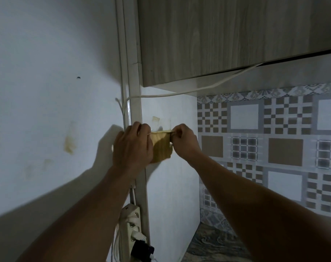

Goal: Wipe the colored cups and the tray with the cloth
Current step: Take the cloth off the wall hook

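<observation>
I see the left hand (132,148) raised in front of a stained white wall (47,110), its fingers (140,127) curled round the left edge of the yellow cloth (161,148). The cloth hangs stretched between both sets of fingers. The right hand (185,140) pinches its upper right corner. A power strip (130,220) sits well below the left fingers, and patterned tiles (274,138) lie to the right of the right fingers.

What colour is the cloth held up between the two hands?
The cloth is yellow, mustard where shaded; seen in the head view.
</observation>
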`<act>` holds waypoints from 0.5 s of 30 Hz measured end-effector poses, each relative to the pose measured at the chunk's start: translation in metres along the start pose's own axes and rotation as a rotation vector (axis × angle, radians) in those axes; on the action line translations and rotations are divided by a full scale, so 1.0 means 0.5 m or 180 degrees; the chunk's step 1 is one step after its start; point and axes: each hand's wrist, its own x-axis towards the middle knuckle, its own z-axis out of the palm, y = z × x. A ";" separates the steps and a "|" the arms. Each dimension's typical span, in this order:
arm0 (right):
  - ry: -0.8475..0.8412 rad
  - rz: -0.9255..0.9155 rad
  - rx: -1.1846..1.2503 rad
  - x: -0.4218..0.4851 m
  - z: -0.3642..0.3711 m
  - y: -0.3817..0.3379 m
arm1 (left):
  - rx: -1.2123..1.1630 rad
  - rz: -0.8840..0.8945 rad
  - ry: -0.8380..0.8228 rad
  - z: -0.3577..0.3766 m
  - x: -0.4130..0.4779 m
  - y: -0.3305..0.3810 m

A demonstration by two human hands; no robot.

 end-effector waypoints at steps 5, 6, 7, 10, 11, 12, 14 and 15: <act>-0.0127 0.0073 0.0370 0.003 -0.065 -0.037 | -0.0912 -0.0854 -0.0090 -0.033 0.029 0.042; -0.0174 0.0216 0.0454 -0.001 -0.083 -0.035 | -0.1170 -0.1132 -0.0212 -0.034 0.030 0.050; -0.0239 0.0402 0.0562 -0.011 -0.106 -0.029 | -0.1510 -0.1434 -0.0382 -0.034 0.032 0.063; -0.0518 0.0969 0.0881 -0.054 -0.179 -0.006 | -0.2498 -0.2127 -0.1040 -0.032 0.034 0.113; -0.0543 0.1097 0.0918 -0.075 -0.209 0.005 | -0.2721 -0.2287 -0.1252 -0.034 0.031 0.137; -0.0559 0.1191 0.0945 -0.093 -0.236 0.019 | -0.2881 -0.2400 -0.1438 -0.035 0.027 0.158; -0.0559 0.1353 0.0979 -0.137 -0.302 0.051 | -0.3133 -0.2560 -0.1806 -0.035 0.012 0.211; -0.0535 0.1451 0.1038 -0.159 -0.333 0.066 | -0.3269 -0.2602 -0.2031 -0.033 0.001 0.235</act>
